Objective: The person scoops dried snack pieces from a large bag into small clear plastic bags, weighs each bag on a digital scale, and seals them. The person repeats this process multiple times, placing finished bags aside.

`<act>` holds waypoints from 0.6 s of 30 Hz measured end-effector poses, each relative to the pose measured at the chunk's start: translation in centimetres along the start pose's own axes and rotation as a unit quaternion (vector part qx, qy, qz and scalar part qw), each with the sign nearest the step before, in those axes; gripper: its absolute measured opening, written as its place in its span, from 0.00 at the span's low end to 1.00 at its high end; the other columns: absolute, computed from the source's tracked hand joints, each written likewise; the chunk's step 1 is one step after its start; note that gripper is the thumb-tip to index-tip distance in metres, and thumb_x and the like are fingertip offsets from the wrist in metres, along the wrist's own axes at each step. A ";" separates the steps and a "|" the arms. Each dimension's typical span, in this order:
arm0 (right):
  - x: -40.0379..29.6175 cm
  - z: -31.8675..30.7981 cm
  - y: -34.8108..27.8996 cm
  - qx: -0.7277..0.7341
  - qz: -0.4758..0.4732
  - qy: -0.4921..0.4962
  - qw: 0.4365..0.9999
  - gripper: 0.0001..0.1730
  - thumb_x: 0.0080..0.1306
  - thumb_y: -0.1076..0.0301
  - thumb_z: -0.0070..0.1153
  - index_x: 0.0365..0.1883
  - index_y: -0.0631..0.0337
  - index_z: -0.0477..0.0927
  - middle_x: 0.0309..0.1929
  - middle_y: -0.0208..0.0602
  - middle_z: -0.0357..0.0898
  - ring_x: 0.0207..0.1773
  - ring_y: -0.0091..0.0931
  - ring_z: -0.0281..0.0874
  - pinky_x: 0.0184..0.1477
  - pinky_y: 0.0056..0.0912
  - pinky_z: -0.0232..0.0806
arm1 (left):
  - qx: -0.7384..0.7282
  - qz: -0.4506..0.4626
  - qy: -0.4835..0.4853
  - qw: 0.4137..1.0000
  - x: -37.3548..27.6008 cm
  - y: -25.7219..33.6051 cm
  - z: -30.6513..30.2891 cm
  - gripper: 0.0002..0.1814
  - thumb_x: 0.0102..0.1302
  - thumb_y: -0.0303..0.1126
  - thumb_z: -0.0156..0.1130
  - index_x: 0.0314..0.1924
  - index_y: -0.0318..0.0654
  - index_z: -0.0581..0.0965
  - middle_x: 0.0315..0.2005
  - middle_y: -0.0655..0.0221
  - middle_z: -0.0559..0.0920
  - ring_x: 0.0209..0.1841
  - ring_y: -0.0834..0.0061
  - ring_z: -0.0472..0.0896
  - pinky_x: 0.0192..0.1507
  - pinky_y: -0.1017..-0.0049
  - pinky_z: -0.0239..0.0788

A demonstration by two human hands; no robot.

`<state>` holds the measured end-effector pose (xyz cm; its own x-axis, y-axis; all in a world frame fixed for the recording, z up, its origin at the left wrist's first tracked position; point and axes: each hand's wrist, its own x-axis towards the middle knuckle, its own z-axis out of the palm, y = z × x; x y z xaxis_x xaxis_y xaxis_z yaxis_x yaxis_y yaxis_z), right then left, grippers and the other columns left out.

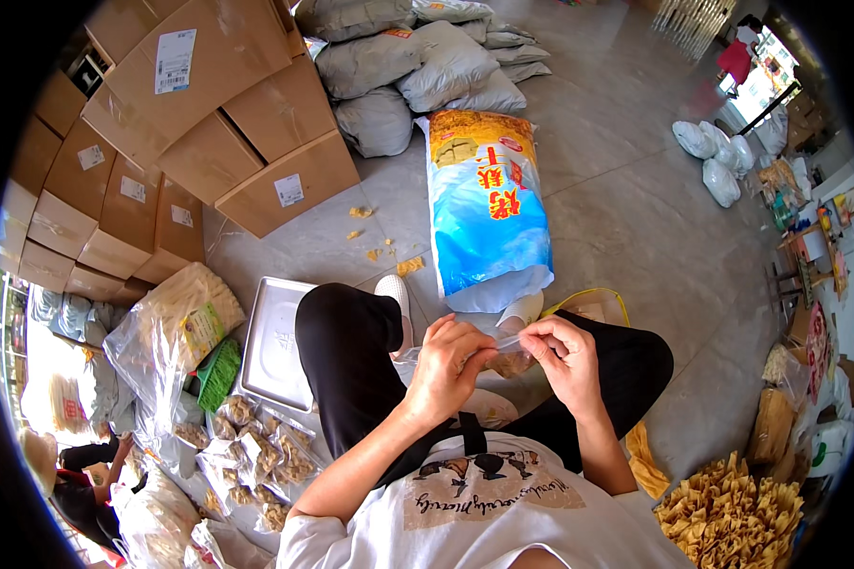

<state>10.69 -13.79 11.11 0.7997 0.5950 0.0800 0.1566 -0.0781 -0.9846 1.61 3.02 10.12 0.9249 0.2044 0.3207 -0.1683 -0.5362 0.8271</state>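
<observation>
Between my knees I hold a small clear plastic bag [511,363] with brown pieces inside. My left hand [447,371] pinches one side of its top edge. The opposite end of that edge is pinched between the thumb and fingers of my right hand [563,360]. The edge is drawn straight between the hands; whether it is sealed I cannot tell. Beyond my hands, a large printed blue and yellow sack [489,245] lies on the floor, its near end touching my foot. Low at my right rises a heap of folded yellow dried sheets [731,516].
At left lie a metal tray [276,352], a green-bristled brush [220,375] and several filled clear bags [267,455]. Cardboard boxes [270,114] and grey sacks [448,64] are stacked ahead. Yellow scraps [410,266] dot the floor. One person [89,491] is at far left, another [739,57] at far right.
</observation>
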 end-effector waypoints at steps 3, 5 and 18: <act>0.2 0.3 0.2 0.010 -0.023 0.007 1.000 0.03 0.63 0.77 0.58 0.32 0.69 0.77 0.27 0.32 0.74 0.28 0.18 0.69 0.30 0.18 0.63 | -0.011 -0.007 0.003 1.000 0.2 0.3 -0.2 0.05 0.54 0.22 0.66 0.32 0.34 0.78 0.28 0.65 0.80 0.34 0.63 0.78 0.51 0.65 0.65; 0.3 0.4 0.4 -0.018 -0.054 0.005 0.998 0.03 0.63 0.78 0.57 0.31 0.68 0.76 0.27 0.32 0.73 0.27 0.17 0.68 0.29 0.18 0.62 | -0.016 -0.020 -0.003 1.000 0.3 0.5 -0.4 0.05 0.54 0.22 0.65 0.32 0.33 0.78 0.28 0.65 0.80 0.34 0.63 0.78 0.45 0.68 0.67; 0.3 1.3 -0.6 -0.091 -0.143 0.000 0.986 0.05 0.60 0.79 0.60 0.30 0.67 0.75 0.28 0.35 0.74 0.26 0.20 0.71 0.27 0.20 0.63 | -0.070 -0.007 0.009 0.997 0.3 0.5 0.7 0.07 0.54 0.23 0.66 0.32 0.30 0.77 0.30 0.61 0.80 0.35 0.62 0.79 0.38 0.69 0.68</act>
<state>10.05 -12.49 11.56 0.7075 0.6137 0.3504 0.4771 -0.0490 -0.8775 2.04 2.18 10.32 0.9215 0.2259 0.3159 -0.2030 -0.4135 0.8876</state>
